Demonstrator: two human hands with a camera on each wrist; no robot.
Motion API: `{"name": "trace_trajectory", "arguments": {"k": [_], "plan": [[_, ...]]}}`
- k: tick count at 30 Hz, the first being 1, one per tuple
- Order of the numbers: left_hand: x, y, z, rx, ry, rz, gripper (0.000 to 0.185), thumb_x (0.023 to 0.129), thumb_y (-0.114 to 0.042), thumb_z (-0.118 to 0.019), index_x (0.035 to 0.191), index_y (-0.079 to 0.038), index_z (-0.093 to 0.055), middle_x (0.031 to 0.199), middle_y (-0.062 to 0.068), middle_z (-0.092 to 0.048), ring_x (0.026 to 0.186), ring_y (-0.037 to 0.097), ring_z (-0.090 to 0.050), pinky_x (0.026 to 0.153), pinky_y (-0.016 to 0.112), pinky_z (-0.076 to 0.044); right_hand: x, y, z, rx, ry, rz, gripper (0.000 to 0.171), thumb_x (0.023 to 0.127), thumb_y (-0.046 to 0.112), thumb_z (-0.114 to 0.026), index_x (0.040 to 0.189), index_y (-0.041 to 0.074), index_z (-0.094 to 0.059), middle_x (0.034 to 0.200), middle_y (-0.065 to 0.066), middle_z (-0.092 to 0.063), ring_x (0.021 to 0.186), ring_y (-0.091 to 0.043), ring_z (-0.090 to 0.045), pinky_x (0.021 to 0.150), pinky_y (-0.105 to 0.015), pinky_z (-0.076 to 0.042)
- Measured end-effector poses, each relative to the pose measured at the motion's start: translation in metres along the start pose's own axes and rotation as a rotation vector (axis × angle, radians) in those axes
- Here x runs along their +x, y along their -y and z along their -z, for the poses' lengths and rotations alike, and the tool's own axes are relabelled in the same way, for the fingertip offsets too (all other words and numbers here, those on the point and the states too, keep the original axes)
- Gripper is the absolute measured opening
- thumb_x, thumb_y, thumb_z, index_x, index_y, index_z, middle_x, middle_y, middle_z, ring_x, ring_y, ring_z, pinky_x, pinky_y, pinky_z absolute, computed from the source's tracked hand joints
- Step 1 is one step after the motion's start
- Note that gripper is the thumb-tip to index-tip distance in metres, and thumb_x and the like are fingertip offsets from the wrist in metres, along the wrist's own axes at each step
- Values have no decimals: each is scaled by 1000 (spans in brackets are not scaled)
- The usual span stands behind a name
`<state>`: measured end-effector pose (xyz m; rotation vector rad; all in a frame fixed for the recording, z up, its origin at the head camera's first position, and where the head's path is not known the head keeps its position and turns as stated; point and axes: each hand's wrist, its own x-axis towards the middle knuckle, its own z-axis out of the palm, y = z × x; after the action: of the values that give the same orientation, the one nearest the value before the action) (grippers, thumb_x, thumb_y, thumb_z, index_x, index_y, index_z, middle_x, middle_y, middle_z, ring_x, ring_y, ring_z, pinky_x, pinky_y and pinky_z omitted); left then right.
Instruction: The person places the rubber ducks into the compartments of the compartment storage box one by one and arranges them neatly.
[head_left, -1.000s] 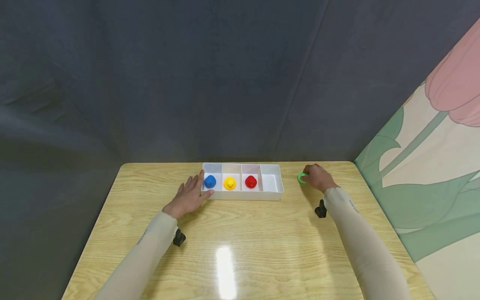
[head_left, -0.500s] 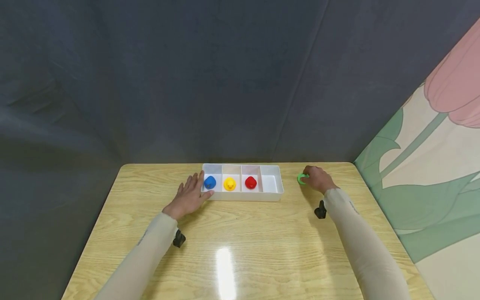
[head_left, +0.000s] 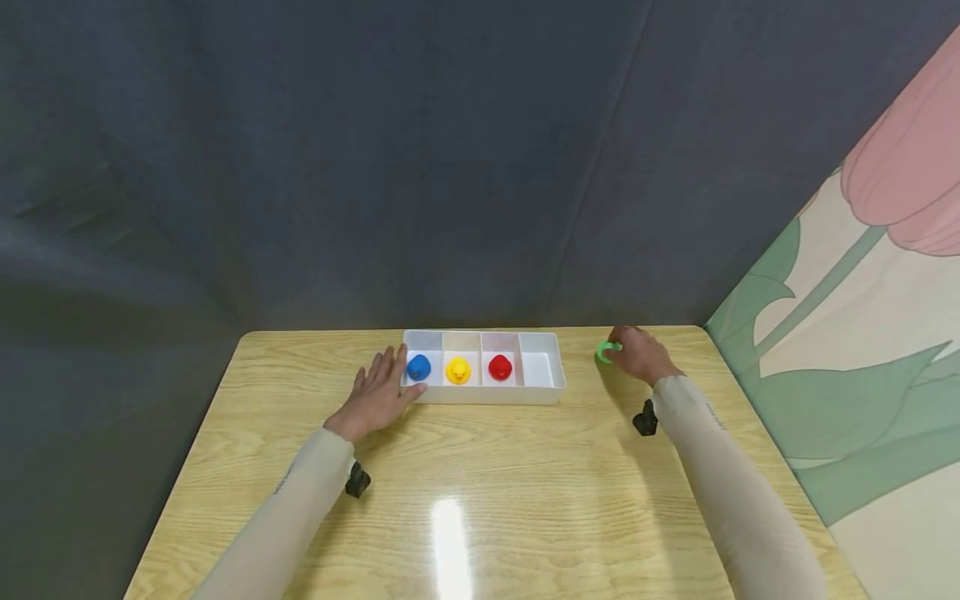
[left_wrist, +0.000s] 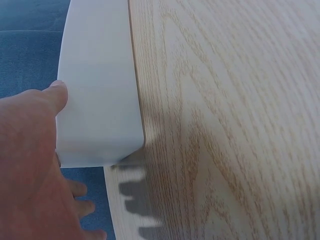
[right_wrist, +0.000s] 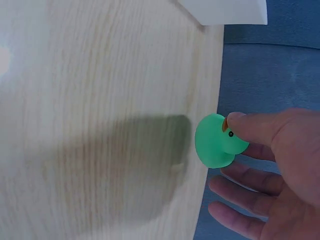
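A white tray [head_left: 487, 395] with a row of compartments lies near the table's far edge. From left to right it holds a blue duck [head_left: 418, 367], a yellow duck [head_left: 458, 371] and a red duck [head_left: 500, 367]; the rightmost compartment is bare. Spread at the tray's left end, my left hand [head_left: 375, 400] touches it with thumb and index finger. In the left wrist view the thumb [left_wrist: 57, 95] lies at the tray's rim. Right of the tray, my right hand [head_left: 640, 354] pinches a green rubber duck [right_wrist: 215, 142] between thumb and fingers, the other fingers loose.
The wooden table [head_left: 495, 467] ends against a dark curtain [head_left: 450, 167] at the back. To the right hangs a flower-patterned cloth [head_left: 862, 358]. A bright reflection lies on the tabletop near the front.
The right hand, still pinching the green duck, has shifted slightly up and to the right relative to the tray. The left hand stays at the tray's left end. The view has drifted slightly.
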<state>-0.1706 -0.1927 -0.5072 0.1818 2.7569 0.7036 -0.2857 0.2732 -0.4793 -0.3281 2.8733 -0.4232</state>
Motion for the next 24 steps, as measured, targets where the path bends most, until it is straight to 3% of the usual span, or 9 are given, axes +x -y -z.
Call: {"name": "trace_trajectory", "arguments": {"k": [10, 24], "plan": [[-1, -1, 2, 10, 2, -4, 87, 101, -63, -33, 159, -18, 14, 167, 13, 15, 156, 39, 6, 124, 63, 2, -3, 10, 15, -3, -66, 33, 38, 98, 28, -61, 123, -1, -63, 124, -25, -63, 110, -44, -62, 86, -60, -51], [0, 0, 2, 6, 9, -1, 87, 100, -64, -31, 159, -18, 14, 167, 14, 14, 156, 38, 6, 124, 63, 3, 1, 31, 23, -29, -87, 81, 39, 97, 27, -64, 124, 0, -62, 124, -24, -64, 111, -41, -61, 91, -58, -50]]}}
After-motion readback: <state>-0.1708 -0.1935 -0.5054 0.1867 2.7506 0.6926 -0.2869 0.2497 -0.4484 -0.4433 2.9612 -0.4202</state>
